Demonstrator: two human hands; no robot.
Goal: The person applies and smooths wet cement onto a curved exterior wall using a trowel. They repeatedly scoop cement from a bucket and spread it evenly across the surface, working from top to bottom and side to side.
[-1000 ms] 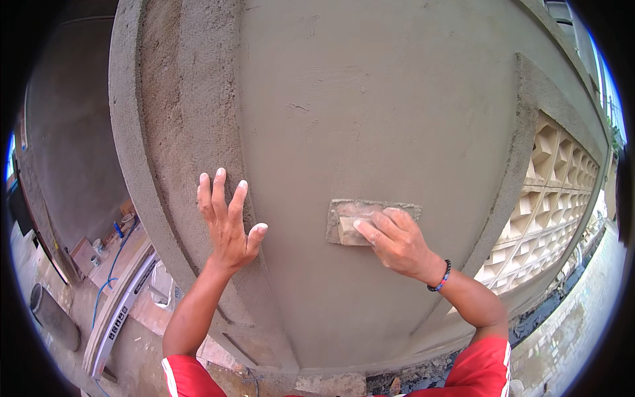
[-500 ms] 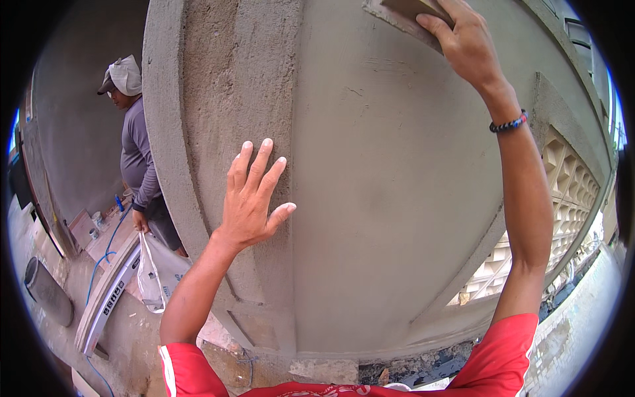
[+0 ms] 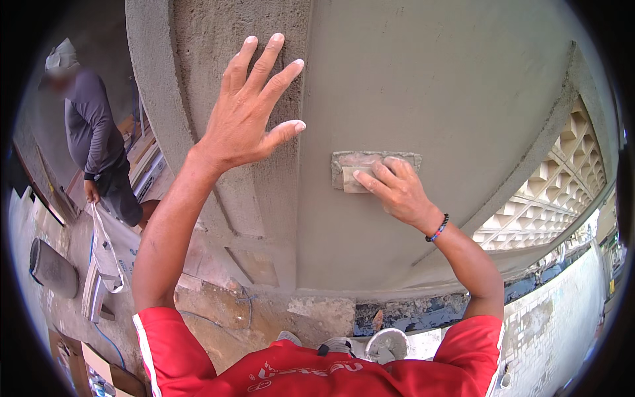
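My right hand [image 3: 402, 193] grips the handle block of a rectangular plastering float [image 3: 350, 161], its face flat against the smooth grey plastered wall [image 3: 423, 112]. The thumb lies along the block and the fingers curl over it. A dark beaded bracelet circles that wrist. Higher up and to the left, my left hand [image 3: 245, 109] is open with fingers spread and whitish fingertips. It is over the rough plastered pillar [image 3: 241, 23], holding nothing; whether the palm touches the pillar I cannot tell.
At the left a person [image 3: 99, 126] in a grey long-sleeved top carries a white bag [image 3: 107, 248]. A dark cylindrical container [image 3: 54, 268] lies nearby. Pale patterned vent blocks [image 3: 549, 178] fill an opening at the right. Below stands a bucket [image 3: 388, 344] near my feet.
My right hand has brought the float down the wall from the top right to mid-height. My left hand now appears higher in view, still spread. The person at left has moved further left.
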